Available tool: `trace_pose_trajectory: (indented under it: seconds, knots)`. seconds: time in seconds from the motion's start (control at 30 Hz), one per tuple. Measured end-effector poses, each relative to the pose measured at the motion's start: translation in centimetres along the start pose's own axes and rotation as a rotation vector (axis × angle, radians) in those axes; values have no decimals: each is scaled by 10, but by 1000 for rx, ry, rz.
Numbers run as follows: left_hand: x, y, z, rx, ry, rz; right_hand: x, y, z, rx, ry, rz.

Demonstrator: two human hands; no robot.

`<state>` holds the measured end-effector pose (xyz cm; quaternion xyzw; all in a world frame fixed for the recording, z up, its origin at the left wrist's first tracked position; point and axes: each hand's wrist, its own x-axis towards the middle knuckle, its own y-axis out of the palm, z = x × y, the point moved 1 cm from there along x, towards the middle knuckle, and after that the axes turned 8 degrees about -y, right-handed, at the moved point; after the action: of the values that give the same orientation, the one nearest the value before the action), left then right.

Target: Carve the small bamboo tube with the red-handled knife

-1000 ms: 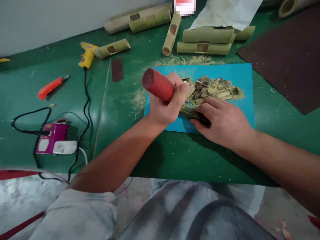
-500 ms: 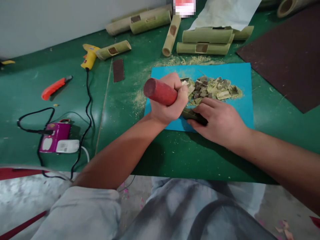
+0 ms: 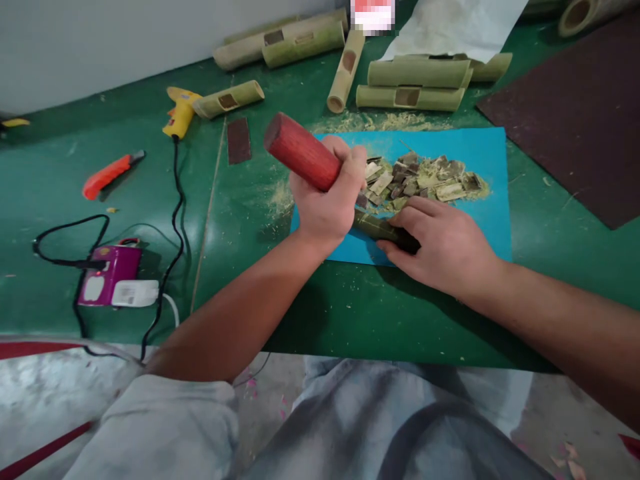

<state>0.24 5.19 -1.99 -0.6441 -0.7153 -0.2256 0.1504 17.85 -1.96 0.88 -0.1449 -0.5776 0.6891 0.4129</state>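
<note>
My left hand (image 3: 325, 193) is closed round the thick red wooden handle (image 3: 303, 152) of a tool whose working end is hidden behind my fist. The handle's butt tilts up and to the left. My right hand (image 3: 445, 243) grips a dark green bamboo tube (image 3: 373, 225) from the right, thumb on the near side and fingers over the top. The tube lies on a blue sheet (image 3: 493, 227); its left part reaches to just below my left fist. Beyond it on the sheet lies a heap of bamboo chips (image 3: 425, 177) and sawdust.
Cut bamboo tubes (image 3: 410, 98) with rectangular openings lie at the back. To the left are a yellow glue gun (image 3: 183, 113), an orange utility knife (image 3: 110, 175) and a purple power box (image 3: 113, 273) with cords. A brown sheet (image 3: 575, 113) covers the table's right side.
My left hand and the red handle have shifted a little left, and the handle leans further over. More of the bamboo tube shows. My right hand keeps its grip.
</note>
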Motion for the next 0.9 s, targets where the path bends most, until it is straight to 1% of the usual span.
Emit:
trace_pose_trajectory:
  seconds: [0.1,0.2,0.27,0.37,0.5,0.6,0.73,0.8,0.9]
  knots:
    - [-2,-1,1,17,-49,85,0,-1,2,-14,-24,6]
    - [-4,-2,0,54,-48,139,-1,0,2,-16,-39,-5]
    - [-5,0,-4,103,-25,136,-1,1,1,-14,-39,-11]
    - [-5,5,-12,178,28,92,-1,2,0,-7,-32,-13]
    - [-4,10,-19,193,110,48,-1,1,0,1,-34,-4]
    - [-4,11,-18,130,118,61,-1,0,1,6,-34,4]
    - [-4,12,-17,80,61,81,-2,0,3,-8,-46,12]
    - [-3,12,-18,83,86,98,-2,0,3,-12,-58,7]
    - [-2,11,-20,98,152,166,-1,0,2,16,-71,-7]
